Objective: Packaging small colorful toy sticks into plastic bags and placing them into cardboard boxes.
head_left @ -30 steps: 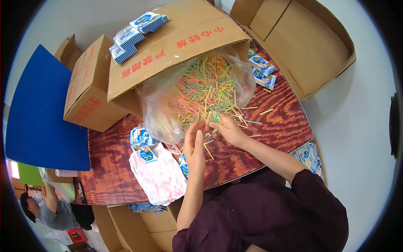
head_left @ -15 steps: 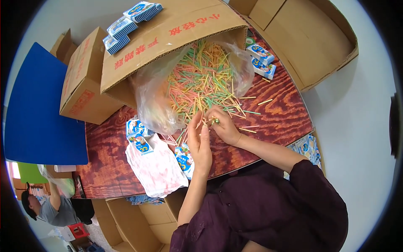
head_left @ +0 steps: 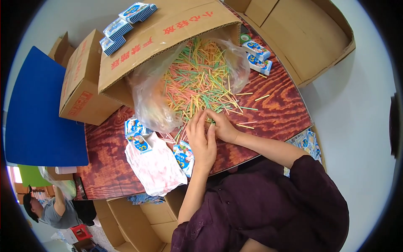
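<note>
Red-brown wood grain covers the counter, and on it, in the head view, both hands meet at the near edge of a heap of thin coloured sticks. The left hand lies with its fingers stretched forward over the sticks; the right hand curls beside it, touching it, fingertips pinched on a few sticks at the heap's edge. Whether the left fingers actually grip anything cannot be told from here.

Most sticks remain in the heap, spilling from a clear plastic bag that lines a cardboard box tipped on its side at the far end. A few loose sticks lie scattered to the right. Judging by this, the gathering is at an early stage: the pile is large, and no finished bundle shows near the hands.

Small blue-and-white packets sit stacked on top of the box; more packets lie on the counter to its right. Near the left hand lies a pale pink plastic bag with blue-printed packets at its top. A second closed box stands to the left, and an open empty box at the far right.
</note>
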### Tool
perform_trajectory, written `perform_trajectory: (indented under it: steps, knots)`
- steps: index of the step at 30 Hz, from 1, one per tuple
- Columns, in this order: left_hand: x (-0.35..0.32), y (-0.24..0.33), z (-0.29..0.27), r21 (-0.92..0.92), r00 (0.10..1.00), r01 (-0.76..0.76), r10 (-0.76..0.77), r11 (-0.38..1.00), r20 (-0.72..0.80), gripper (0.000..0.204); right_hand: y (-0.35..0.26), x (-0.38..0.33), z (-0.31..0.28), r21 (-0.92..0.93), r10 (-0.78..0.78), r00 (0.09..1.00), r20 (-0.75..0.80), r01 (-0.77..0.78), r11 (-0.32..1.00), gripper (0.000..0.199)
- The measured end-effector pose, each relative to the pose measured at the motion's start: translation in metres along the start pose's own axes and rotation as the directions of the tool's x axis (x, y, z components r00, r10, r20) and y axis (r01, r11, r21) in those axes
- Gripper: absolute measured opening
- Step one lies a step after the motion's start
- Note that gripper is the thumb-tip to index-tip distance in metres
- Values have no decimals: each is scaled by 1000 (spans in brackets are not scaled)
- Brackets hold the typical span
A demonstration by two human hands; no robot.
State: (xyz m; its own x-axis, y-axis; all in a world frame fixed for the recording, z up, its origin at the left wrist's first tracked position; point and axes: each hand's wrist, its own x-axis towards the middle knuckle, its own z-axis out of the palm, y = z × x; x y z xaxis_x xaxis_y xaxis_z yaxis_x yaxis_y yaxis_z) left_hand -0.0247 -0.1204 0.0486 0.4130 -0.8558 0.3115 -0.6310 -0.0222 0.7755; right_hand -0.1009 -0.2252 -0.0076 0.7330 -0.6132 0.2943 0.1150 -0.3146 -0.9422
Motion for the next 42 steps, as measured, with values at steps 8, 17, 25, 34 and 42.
perform_trajectory:
  steps: [8,17,25,34,42]
  knots:
    - [-9,4,-1,204,986,-159,146,966,78,60,2,-9,1,90,-11,1000,-13,12,996,34]
    - [-28,-8,-24,-94,993,101,-106,990,-54,32,-12,-9,-3,60,12,1000,26,-14,998,19]
    - [-31,-3,-25,-177,984,159,-171,971,-54,23,-18,56,-24,120,-8,978,-209,33,992,18]
    - [-29,-11,-16,-264,976,171,-199,949,-84,19,-6,76,-52,702,339,920,-196,-110,703,13]
    - [-22,-11,23,197,929,-316,259,928,266,22,-26,55,-53,818,397,913,-92,-159,553,17]
